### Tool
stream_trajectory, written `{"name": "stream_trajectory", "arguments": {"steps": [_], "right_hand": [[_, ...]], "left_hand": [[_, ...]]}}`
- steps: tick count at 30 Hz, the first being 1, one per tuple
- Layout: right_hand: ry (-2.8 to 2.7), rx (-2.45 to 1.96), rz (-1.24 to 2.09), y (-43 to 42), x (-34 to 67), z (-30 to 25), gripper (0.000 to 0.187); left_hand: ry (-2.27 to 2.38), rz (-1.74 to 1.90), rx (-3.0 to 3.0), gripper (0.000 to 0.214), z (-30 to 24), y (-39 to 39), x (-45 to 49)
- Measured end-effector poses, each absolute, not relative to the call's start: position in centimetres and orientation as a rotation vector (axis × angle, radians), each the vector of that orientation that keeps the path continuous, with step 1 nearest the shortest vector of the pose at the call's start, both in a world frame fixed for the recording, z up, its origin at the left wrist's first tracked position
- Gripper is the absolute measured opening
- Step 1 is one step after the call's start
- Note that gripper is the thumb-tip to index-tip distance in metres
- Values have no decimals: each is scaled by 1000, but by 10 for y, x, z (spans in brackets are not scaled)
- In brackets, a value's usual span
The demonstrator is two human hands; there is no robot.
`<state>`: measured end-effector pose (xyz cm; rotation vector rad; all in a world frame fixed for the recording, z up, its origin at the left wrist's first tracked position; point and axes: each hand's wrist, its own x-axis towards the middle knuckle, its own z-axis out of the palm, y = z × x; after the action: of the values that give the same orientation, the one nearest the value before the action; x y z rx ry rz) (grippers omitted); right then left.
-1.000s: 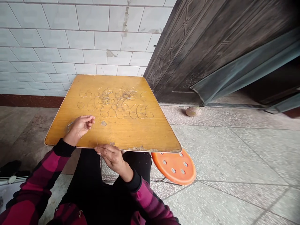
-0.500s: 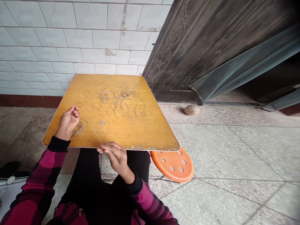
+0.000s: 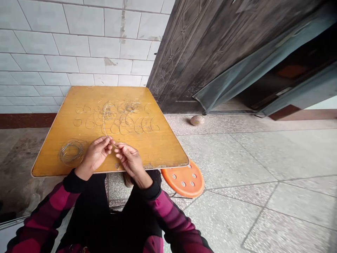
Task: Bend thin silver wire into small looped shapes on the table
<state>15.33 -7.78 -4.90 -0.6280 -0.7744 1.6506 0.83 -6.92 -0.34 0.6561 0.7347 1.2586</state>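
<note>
A thin piece of wire [image 3: 104, 121] runs between my two hands, its long end curving up over the table. My left hand [image 3: 98, 151] pinches it near the middle of the table's front part. Just to the right, my right hand [image 3: 129, 158] grips the wire's lower end between thumb and fingers. Left of my left hand lies a coil of wire [image 3: 71, 151]. Farther back, several bent wire pieces shaped like the figure six [image 3: 143, 125] lie in rows, some heaped in a tangle [image 3: 131, 106].
The yellow wooden table [image 3: 163, 151] has a chipped front edge. An orange stool [image 3: 184, 181] stands under its right corner. A white tiled wall [image 3: 86, 45] rises behind, beside a dark carved door [image 3: 184, 52]. A roundish stone-like object [image 3: 197, 120] lies on the floor.
My left hand has moved right and now holds the wire beside my right hand. My right hand has risen slightly over the table edge. The view has shifted to the right.
</note>
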Motion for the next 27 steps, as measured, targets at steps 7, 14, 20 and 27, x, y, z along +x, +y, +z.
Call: {"name": "stream_trajectory", "arguments": {"steps": [7,14,20,27], "right_hand": [[-703,-627,1692,-41,175,-29,26],[-1095,-686,1767,3,188,-15,25],[-1474,-792,1551,26,189,-15,41],[-1972,-915,1024,19,187,-20,47]], "left_hand": [[705,1210,726,24,-1,-32,13],[690,1225,783,25,-4,-10,2],[728,1238,776,28,-10,-4,-3],[792,1198,824,28,-11,-4,-2]]}}
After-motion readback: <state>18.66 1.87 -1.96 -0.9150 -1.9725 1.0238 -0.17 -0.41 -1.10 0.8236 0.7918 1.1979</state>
